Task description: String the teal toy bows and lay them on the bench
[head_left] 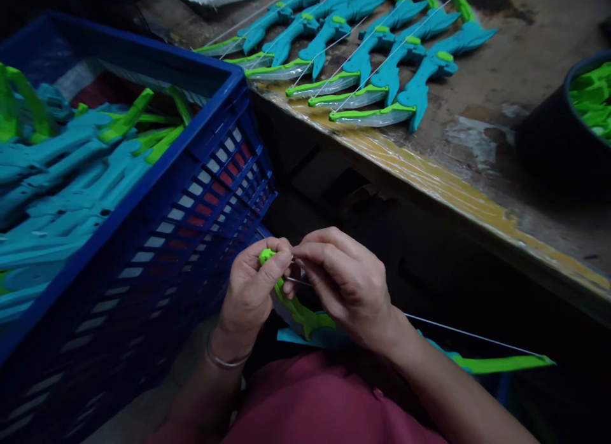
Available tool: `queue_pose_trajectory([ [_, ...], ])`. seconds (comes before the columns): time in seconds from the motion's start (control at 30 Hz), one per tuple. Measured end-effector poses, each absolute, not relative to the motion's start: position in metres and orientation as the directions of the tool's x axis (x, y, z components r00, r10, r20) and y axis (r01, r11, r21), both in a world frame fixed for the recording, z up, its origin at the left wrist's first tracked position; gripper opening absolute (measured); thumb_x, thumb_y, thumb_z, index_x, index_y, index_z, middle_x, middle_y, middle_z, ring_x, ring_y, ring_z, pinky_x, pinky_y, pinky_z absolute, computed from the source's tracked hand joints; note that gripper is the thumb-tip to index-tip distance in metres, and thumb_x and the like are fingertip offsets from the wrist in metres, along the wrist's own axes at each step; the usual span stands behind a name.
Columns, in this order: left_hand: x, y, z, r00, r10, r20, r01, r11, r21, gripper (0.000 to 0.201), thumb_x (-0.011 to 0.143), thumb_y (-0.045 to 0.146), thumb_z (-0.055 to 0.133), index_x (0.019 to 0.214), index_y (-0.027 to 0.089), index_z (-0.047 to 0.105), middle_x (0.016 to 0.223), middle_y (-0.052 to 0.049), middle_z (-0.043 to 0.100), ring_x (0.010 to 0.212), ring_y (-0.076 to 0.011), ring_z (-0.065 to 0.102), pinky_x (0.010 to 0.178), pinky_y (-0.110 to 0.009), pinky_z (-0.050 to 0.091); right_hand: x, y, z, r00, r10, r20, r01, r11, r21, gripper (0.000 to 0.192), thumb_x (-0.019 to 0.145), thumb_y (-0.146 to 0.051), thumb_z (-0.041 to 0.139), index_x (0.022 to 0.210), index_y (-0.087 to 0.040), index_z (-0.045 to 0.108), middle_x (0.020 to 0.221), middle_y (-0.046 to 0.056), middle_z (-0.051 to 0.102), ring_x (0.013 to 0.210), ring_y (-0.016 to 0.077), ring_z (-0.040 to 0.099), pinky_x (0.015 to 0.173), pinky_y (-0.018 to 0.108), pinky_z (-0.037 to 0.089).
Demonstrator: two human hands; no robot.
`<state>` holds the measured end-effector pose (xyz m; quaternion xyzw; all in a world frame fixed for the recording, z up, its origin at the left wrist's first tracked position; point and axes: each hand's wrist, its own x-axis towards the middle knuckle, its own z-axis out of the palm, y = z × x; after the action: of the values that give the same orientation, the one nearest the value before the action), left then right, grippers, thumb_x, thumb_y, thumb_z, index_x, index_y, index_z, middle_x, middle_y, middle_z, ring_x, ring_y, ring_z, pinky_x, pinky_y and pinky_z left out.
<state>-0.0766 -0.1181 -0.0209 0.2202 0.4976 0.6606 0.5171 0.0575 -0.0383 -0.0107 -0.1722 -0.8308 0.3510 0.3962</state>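
Note:
A toy bow [305, 318] in green and teal plastic lies across my lap, its middle partly hidden by my right hand and forearm. My left hand [255, 288] is closed around the green tip of one limb, thumb on top. Close against it, my right hand [346, 285] pinches the white bowstring [470, 334] with thumb and fingertips. From there the string runs to the green tip at the bow's far right end. The exact spot where the fingertips meet the string is too small to make out.
A blue plastic crate [210, 145] on the left holds many teal and green bow parts [62, 177]. Several strung toy bows [396, 62] lie in a row on the worn workbench [482, 81]. A dark bucket [548, 126] of green pieces [592, 100] stands at the right.

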Motion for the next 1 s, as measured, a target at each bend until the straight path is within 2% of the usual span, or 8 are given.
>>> queue_pose_trajectory([
  [0.17, -0.077, -0.115, -0.023, -0.354, 0.898, -0.262, -0.504, 0.053, 0.862, 0.023, 0.084, 0.03, 0.077, 0.072, 0.017, 0.064, 0.055, 0.004, 0.05, 0.044, -0.007, 0.046, 0.042, -0.017, 0.038, 0.054, -0.042, -0.016, -0.576, 0.559, 0.597, 0.047, 0.751, -0.658, 0.008, 0.097, -0.009, 0.055, 0.098, -0.013, 0.062, 0.093, 0.01, 0.067, 0.085, 0.0173, 0.063, 0.075, 0.031, 0.056],
  [0.4, -0.079, -0.115, -0.026, -0.32, 0.922, -0.219, -0.485, 0.039, 0.874, 0.03, 0.089, 0.029, 0.072, 0.065, 0.016, 0.06, 0.057, 0.003, 0.051, 0.047, -0.0079, 0.047, 0.044, -0.018, 0.039, 0.059, -0.045, -0.012, -0.516, 0.676, 0.526, 0.055, 0.639, -0.767, 0.01, 0.097, -0.009, 0.054, 0.098, -0.017, 0.061, 0.093, 0.006, 0.068, 0.086, 0.0146, 0.065, 0.077, 0.028, 0.055],
  [0.47, -0.079, -0.115, -0.027, -0.329, 0.917, -0.227, -0.491, 0.039, 0.87, 0.028, 0.088, 0.028, 0.073, 0.066, 0.015, 0.062, 0.058, 0.003, 0.052, 0.047, -0.0068, 0.047, 0.044, -0.017, 0.039, 0.059, -0.045, -0.01, -0.549, 0.664, 0.507, 0.04, 0.627, -0.778, 0.008, 0.098, -0.012, 0.056, 0.104, -0.016, 0.061, 0.096, 0.007, 0.067, 0.089, 0.0155, 0.064, 0.079, 0.029, 0.055],
  [0.6, -0.08, -0.116, -0.028, -0.349, 0.902, -0.255, -0.506, 0.048, 0.861, 0.027, 0.086, 0.027, 0.077, 0.066, 0.015, 0.064, 0.059, 0.004, 0.052, 0.047, -0.0044, 0.047, 0.044, -0.013, 0.038, 0.058, -0.044, -0.01, -0.615, 0.632, 0.472, 0.035, 0.619, -0.784, 0.018, 0.099, -0.021, 0.063, 0.115, -0.014, 0.062, 0.095, 0.006, 0.066, 0.086, 0.015, 0.063, 0.077, 0.028, 0.054],
  [0.8, -0.078, -0.117, -0.027, -0.324, 0.923, -0.207, -0.48, 0.029, 0.877, 0.027, 0.088, 0.03, 0.075, 0.068, 0.017, 0.061, 0.067, 0.004, 0.052, 0.048, -0.006, 0.049, 0.043, -0.016, 0.04, 0.058, -0.045, -0.007, -0.633, 0.651, 0.42, 0.006, 0.547, -0.837, 0.011, 0.101, -0.015, 0.057, 0.105, -0.015, 0.067, 0.09, 0.005, 0.065, 0.081, 0.0126, 0.064, 0.071, 0.024, 0.052],
  [1.0, -0.078, -0.115, -0.027, -0.317, 0.941, -0.116, -0.383, -0.015, 0.924, 0.027, 0.093, 0.026, 0.067, 0.069, 0.016, 0.059, 0.062, 0.003, 0.051, 0.05, -0.008, 0.048, 0.046, -0.019, 0.04, 0.067, -0.044, -0.002, -0.609, 0.681, 0.407, 0.118, 0.585, -0.802, 0.009, 0.095, -0.012, 0.058, 0.092, -0.013, 0.066, 0.08, 0.002, 0.063, 0.071, 0.0105, 0.059, 0.065, 0.022, 0.047],
])
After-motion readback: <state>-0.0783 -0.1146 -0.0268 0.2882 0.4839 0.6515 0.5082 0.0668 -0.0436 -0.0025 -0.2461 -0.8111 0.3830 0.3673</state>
